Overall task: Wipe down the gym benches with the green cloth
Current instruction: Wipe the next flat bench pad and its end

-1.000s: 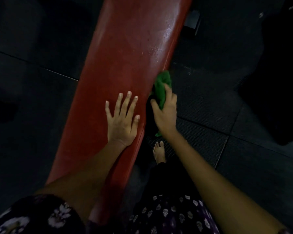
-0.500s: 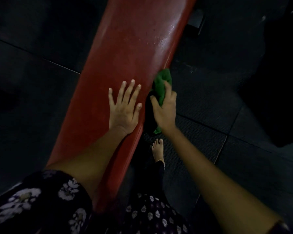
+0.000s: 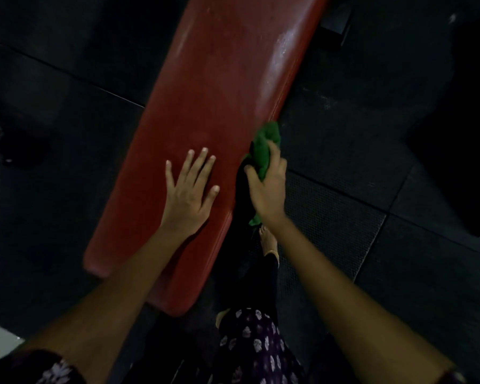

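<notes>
A long red padded bench (image 3: 222, 87) runs from the lower middle to the top of the view. My left hand (image 3: 187, 194) lies flat on its top near the right edge, fingers spread and straight. My right hand (image 3: 266, 187) grips the bunched green cloth (image 3: 265, 145) against the bench's right side edge, thumb and fingers curled round it. A tail of the cloth shows below my wrist.
Dark rubber floor mats (image 3: 344, 151) with seams surround the bench. My bare foot (image 3: 268, 241) stands on the floor just right of the bench. A black frame part (image 3: 334, 19) sits at the bench's far right end. A dark object (image 3: 11, 151) lies at left.
The near end of the bench has come into view as the camera pulled back. My right hand with the cloth has slid along the bench's right edge; my left hand stays flat on top.
</notes>
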Available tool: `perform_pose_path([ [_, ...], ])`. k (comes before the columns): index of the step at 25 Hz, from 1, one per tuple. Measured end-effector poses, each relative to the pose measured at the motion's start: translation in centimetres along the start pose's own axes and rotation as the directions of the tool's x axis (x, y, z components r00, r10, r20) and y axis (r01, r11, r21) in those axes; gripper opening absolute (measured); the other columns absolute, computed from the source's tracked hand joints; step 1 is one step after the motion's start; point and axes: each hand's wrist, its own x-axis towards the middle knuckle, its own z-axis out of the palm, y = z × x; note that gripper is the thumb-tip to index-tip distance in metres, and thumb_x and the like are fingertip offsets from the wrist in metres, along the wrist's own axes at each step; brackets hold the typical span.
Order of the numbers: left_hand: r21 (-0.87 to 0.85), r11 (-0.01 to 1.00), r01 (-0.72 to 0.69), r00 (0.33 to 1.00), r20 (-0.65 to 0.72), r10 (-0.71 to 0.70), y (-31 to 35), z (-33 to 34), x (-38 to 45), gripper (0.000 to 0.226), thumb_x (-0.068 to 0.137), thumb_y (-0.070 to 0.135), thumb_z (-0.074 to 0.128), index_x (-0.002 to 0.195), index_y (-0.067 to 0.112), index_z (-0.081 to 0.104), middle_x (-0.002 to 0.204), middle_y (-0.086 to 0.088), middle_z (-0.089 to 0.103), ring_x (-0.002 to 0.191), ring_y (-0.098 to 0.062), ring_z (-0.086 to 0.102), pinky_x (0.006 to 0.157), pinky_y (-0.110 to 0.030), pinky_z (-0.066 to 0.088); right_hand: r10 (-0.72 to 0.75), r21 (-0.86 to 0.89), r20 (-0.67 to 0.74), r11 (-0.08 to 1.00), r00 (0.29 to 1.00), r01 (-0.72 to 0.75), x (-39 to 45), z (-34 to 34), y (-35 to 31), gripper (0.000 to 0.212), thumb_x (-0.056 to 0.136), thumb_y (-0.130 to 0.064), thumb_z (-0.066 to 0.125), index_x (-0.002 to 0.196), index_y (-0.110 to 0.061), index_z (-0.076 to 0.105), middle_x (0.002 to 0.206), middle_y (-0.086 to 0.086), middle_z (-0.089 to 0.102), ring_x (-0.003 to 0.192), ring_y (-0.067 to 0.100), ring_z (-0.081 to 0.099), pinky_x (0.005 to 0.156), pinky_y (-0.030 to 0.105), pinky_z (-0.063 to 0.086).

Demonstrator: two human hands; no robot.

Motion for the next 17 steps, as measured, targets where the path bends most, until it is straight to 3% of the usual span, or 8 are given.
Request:
perform_pose_path([
  [3, 0.067, 0.998, 0.008, 1.000, -0.004, -0.008, 0.1, 0.5, -0.3, 0.055, 0.098, 0.040, 0.029, 0.147, 0.015, 0.026, 0.155, -0.003, 0.024, 0.145, -0.020, 0.012, 0.113, -0.055, 0.003, -0.011, 0.038, 0.024, 0.999, 1.000, 0.010, -0.9, -0.1, 0.5, 0.058, 0.091, -0.019, 0.055, 0.143, -0.020, 0.031, 0.128, 0.008, 0.040, 0.103, 0.009, 0.040, 0.097, 0.032, 0.039],
  [8, 0.051, 0.999, 0.005, 1.000, -0.029, -0.003, 0.4, 0.9, -0.5, 0.054, 0.098, 0.038, 0.030, 0.147, 0.015, 0.027, 0.155, -0.003, 0.025, 0.144, -0.021, 0.015, 0.114, -0.055, 0.004, -0.005, 0.006, -0.104, 1.000, 0.995, 0.006, 2.7, -0.8, -0.3, 0.059, 0.091, -0.021, 0.054, 0.145, -0.023, 0.029, 0.126, 0.006, 0.041, 0.104, 0.014, 0.045, 0.096, 0.038, 0.043],
  [12, 0.040, 0.999, -0.001, 0.999, -0.034, 0.002, 0.1, 1.0, -0.2, 0.055, 0.098, 0.038, 0.028, 0.147, 0.016, 0.027, 0.155, -0.003, 0.025, 0.144, -0.021, 0.014, 0.114, -0.055, 0.002, 0.036, 0.068, -0.066, 0.997, 0.997, -0.031, -4.2, 2.1, 1.9, 0.059, 0.090, -0.019, 0.056, 0.144, -0.022, 0.031, 0.127, 0.005, 0.042, 0.105, 0.009, 0.042, 0.099, 0.036, 0.040],
  [15, 0.033, 0.999, 0.008, 1.000, -0.027, -0.007, -0.2, 1.1, -0.4, 0.056, 0.097, 0.041, 0.024, 0.148, 0.017, 0.025, 0.156, -0.002, 0.023, 0.145, -0.021, 0.013, 0.114, -0.054, 0.001, 0.087, 0.075, 0.028, 0.993, 0.996, -0.089, -11.3, 4.1, 3.8, 0.058, 0.090, -0.016, 0.057, 0.143, -0.020, 0.033, 0.124, -0.006, 0.041, 0.104, 0.000, 0.039, 0.101, 0.018, 0.034],
  [17, 0.038, 0.999, -0.001, 0.999, -0.045, 0.003, -0.2, 1.3, -0.6, 0.056, 0.097, 0.041, 0.025, 0.148, 0.017, 0.026, 0.155, -0.002, 0.024, 0.145, -0.021, 0.014, 0.113, -0.054, 0.002, 0.082, 0.061, -0.021, 0.995, 0.996, -0.080, -11.9, 4.4, 3.5, 0.056, 0.090, -0.017, 0.056, 0.142, -0.021, 0.034, 0.120, -0.011, 0.039, 0.102, 0.000, 0.041, 0.091, 0.000, 0.027],
])
